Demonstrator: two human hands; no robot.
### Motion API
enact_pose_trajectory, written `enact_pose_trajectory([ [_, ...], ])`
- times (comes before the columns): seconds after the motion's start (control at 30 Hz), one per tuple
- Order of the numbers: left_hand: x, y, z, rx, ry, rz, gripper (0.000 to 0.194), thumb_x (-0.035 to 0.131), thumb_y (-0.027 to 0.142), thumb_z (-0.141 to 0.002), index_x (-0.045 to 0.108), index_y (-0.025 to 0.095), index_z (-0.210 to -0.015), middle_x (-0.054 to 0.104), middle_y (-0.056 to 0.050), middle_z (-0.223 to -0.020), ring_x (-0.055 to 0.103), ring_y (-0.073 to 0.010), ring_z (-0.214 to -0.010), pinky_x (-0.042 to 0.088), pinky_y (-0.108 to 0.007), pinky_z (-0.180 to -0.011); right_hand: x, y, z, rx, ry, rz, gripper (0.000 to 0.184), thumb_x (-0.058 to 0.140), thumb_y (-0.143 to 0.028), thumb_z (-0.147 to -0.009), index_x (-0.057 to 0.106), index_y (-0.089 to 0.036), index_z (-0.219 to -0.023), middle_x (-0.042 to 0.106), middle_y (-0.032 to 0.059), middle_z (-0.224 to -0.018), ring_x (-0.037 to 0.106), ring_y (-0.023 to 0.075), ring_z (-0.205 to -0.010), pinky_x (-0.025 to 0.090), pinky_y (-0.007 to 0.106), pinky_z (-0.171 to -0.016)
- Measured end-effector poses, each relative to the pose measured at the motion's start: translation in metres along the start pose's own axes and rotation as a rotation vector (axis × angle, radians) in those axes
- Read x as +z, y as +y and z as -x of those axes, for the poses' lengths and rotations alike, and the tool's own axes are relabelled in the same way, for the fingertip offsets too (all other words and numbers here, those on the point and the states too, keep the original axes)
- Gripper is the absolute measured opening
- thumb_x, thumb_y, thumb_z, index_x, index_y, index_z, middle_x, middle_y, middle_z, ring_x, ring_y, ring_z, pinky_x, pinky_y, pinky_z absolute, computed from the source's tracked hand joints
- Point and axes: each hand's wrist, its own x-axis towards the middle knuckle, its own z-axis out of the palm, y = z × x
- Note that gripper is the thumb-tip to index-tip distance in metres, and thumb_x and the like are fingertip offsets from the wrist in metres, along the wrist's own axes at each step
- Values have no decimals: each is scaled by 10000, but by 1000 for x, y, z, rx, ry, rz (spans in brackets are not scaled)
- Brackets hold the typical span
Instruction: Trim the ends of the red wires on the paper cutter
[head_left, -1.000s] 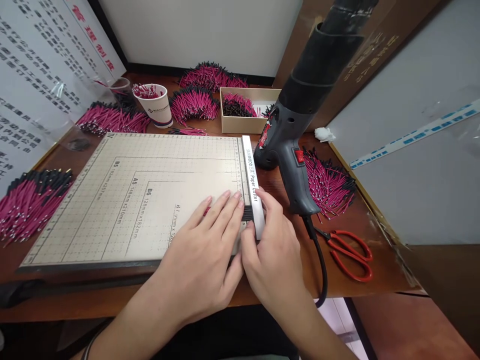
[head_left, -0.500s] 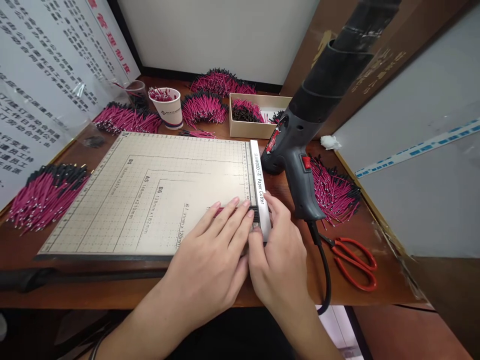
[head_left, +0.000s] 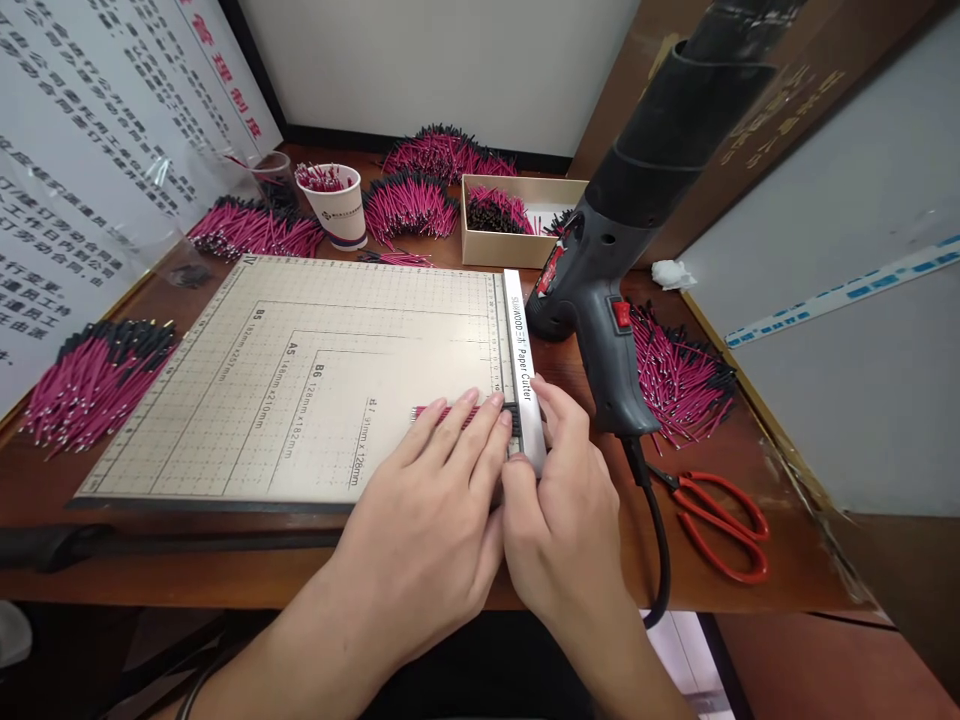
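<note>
A paper cutter (head_left: 217, 400) with a beige, grid-marked board lies before me. My left hand (head_left: 427, 510) rests on its right part, fingers stretched out and pressing down a small row of pink wires (head_left: 429, 411). The wires' black ends (head_left: 513, 415) reach toward the white strip (head_left: 519, 340) along the board's right edge. Around the near end of that strip my right hand (head_left: 562, 490) is closed, thumb on the near side and fingers on the outer side. Part of the wire row is hidden beneath my left fingers.
A black heat gun (head_left: 607, 290) stands right of the cutter, its cord hanging down. Red-handled scissors (head_left: 724, 525) lie at right. Behind are a paper cup (head_left: 341, 215), a cardboard box (head_left: 510, 250) and wire piles (head_left: 412, 208). The cutter's black handle (head_left: 56, 547) runs along the front.
The camera view has shifted slightly. More of the pink wires shows past my left fingertips. Both hands stay at nearly the same place on the cutter.
</note>
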Motion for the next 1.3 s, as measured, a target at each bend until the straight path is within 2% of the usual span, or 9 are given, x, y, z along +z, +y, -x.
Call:
enact_pose_trajectory([
  [0.2,3,4,-1,-10,17,-1,556,269,175,-999,650,-38,-1343,580,-225,-1444,569,-365,-1361,505,-460,-1104,0,-1,0,18,0,-29,493,412,-242,-897,519,-141,-1367,700,138,-1304,699,298,-1147,568,515,-946],
  [0.33,5,5,-1,-28,26,-1,558,276,181,-994,646,-50,-1343,564,-244,-1449,558,-389,-1360,524,-483,-1092,-1,-1,-1,50,-16,-63,499,408,-255,-893,520,-143,-1366,701,134,-1301,699,316,-1150,565,551,-944],
  [0.6,7,3,-4,-54,51,27,531,301,159,-991,647,-41,-1340,576,-223,-1444,565,-366,-1357,536,-473,-1096,0,-2,-2,74,-14,-115,486,414,-243,-896,523,-154,-1361,695,131,-1316,686,305,-1189,555,535,-980],
  [0.83,7,-2,-6,2,37,34,519,317,166,-997,641,-50,-1341,588,-229,-1432,568,-361,-1359,518,-481,-1119,2,-3,-2,74,16,-118,403,424,-229,-950,547,-165,-1328,710,123,-1286,702,289,-1163,568,503,-948],
  [1.0,6,-5,-6,33,16,49,533,306,163,-991,626,-74,-1345,576,-243,-1439,556,-363,-1373,502,-487,-1134,1,-6,-3,14,30,-78,392,441,-192,-942,564,-161,-1313,705,118,-1298,702,264,-1150,573,464,-956],
  [1.17,4,-9,-8,65,-16,40,546,292,160,-977,623,-71,-1346,576,-235,-1443,567,-370,-1362,507,-528,-1120,2,-6,-2,-18,32,-19,398,428,-144,-918,579,-154,-1285,681,130,-1339,657,271,-1255,557,498,-1028],
  [1.3,6,-10,-9,80,-10,28,553,302,166,-968,620,-90,-1342,580,-261,-1429,569,-387,-1352,516,-514,-1111,5,-5,-3,4,34,-31,398,425,-152,-919,580,-155,-1286,686,121,-1330,669,268,-1237,573,497,-1016],
])
